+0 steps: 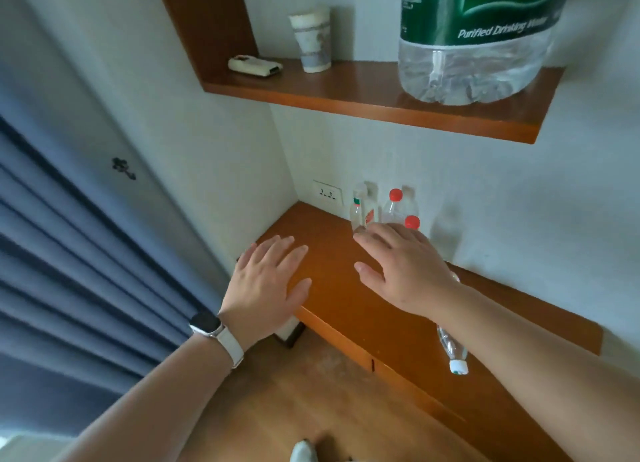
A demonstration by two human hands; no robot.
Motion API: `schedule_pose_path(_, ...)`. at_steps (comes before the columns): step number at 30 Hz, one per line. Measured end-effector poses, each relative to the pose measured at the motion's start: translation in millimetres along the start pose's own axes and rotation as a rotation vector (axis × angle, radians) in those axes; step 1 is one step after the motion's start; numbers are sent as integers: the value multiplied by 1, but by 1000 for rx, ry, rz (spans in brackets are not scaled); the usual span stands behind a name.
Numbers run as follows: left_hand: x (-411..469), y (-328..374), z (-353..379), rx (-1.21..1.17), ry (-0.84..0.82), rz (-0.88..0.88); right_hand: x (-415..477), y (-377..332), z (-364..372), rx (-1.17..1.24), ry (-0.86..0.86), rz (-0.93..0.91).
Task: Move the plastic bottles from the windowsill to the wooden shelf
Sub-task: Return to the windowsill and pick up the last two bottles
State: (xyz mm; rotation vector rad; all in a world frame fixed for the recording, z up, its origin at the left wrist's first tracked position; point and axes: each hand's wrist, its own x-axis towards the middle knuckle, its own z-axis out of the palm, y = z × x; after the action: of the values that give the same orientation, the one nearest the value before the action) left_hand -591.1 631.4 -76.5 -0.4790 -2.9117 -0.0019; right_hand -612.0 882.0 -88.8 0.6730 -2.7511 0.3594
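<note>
Both hands are flat over the lower shelf (pixel 332 309), palms down, holding nothing. L hand (pixel 268 281): fingers straight & close together, over the shelf's left end, watch (pixel 206 324) on the wrist. R hand (pixel 403 267): fingers straight, a bit spread, thumb out to the side, tips right by the bottles at the back wall. Can't tell if the tips touch one, as the hand blocks that spot.

Bottles on the lower shelf, upright near the back wall:
- small bottle (pixel 357 212), clear w/ pale cap, nearest the socket (pixel 327 194)
- red-cap bottle (pixel 394 207), just right of it
- 2nd red-cap bottle (pixel 412 222), in front of that; only cap & shoulder show above the R hand

The 4th bottle (pixel 450 345) lies on its side on the same shelf under the R forearm, white cap toward the front edge, upper part covered by the arm.

Upper shelf (pixel 346 90): big bottle (pixel 474 63) w/ green label at right; cup (pixel 311 42) & remote (pixel 254 65) at left, just beside each other. Blue curtain (pixel 69 253) at far left.
</note>
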Motion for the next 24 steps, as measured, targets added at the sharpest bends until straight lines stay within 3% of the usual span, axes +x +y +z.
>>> schedule_pose_path(13,-130,-102,-34,26,74,-294,57,-144,30,93,-46,-357)
schedule_pose_path(24,-307,-242,-60,51,199,-508,86,-365,55,162,-25,-539)
